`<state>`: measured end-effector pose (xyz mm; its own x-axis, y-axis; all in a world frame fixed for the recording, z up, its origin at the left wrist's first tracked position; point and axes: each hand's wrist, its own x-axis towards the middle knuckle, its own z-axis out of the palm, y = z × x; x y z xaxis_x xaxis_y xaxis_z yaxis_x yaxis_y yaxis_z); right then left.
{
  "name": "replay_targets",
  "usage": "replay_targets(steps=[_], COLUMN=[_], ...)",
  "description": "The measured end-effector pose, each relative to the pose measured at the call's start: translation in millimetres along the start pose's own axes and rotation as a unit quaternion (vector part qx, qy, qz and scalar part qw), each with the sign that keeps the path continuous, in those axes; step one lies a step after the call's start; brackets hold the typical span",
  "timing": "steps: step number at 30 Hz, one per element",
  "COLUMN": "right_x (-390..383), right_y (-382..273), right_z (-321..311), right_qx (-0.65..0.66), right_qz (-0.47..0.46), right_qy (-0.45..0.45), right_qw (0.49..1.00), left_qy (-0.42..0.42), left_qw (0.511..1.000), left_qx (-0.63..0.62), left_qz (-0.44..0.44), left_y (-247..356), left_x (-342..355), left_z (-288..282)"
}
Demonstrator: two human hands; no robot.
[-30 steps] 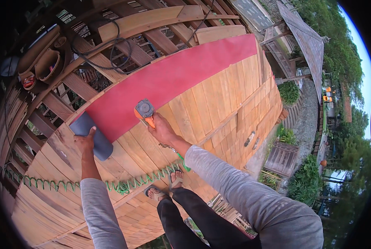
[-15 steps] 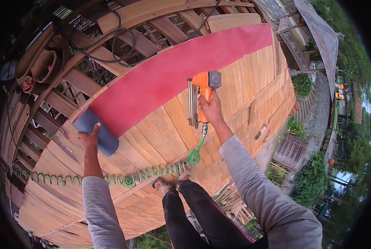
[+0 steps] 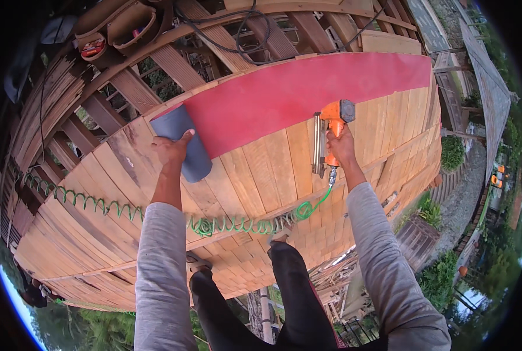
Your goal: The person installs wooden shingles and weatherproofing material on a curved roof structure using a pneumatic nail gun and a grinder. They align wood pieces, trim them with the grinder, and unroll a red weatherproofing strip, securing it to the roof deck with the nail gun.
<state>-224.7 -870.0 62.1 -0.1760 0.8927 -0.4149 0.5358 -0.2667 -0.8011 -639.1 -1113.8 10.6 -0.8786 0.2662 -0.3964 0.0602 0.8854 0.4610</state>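
My right hand point(image 3: 341, 146) is closed around the handle of an orange pneumatic nail gun point(image 3: 334, 111), its silver magazine pointing down along the left side. A green coiled air hose point(image 3: 243, 226) runs from the handle's fitting across the boards to the left. My left hand point(image 3: 172, 148) grips the side of a grey roll of sheeting point(image 3: 192, 153), thumb on top. From that roll a red strip point(image 3: 284, 93) lies unrolled over the wooden shingles point(image 3: 237, 181), stretching to the far right. The nail gun is just below the strip's lower edge, over bare wood.
Beyond the strip, open wooden battens point(image 3: 267, 38) have gaps between them, with a black cable point(image 3: 237, 44) across them. A brown tool pouch point(image 3: 133, 26) sits at the upper left. My feet stand on the sloping shingles; plants and a gravel path lie far below right.
The view has shifted, so the strip and both hands appear further right. My feet have stepped apart, the left one further left. Both hands keep their holds on the roll and nail gun.
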Motion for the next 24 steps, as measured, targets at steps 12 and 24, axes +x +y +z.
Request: replay_targets(steps=[12, 24], right_x=[-229, -311], right_y=[-38, -56], right_z=[277, 374], right_qx=[-0.016, 0.066], right_qz=[0.017, -0.014], right_qy=[-0.211, -0.145], right_qw=[0.977, 0.987], left_qy=[-0.050, -0.053], left_qw=[0.961, 0.733], left_qx=[-0.234, -0.651], left_qz=[0.136, -0.190], left_y=[-118, -468], left_x=[14, -24], left_z=[-91, -147])
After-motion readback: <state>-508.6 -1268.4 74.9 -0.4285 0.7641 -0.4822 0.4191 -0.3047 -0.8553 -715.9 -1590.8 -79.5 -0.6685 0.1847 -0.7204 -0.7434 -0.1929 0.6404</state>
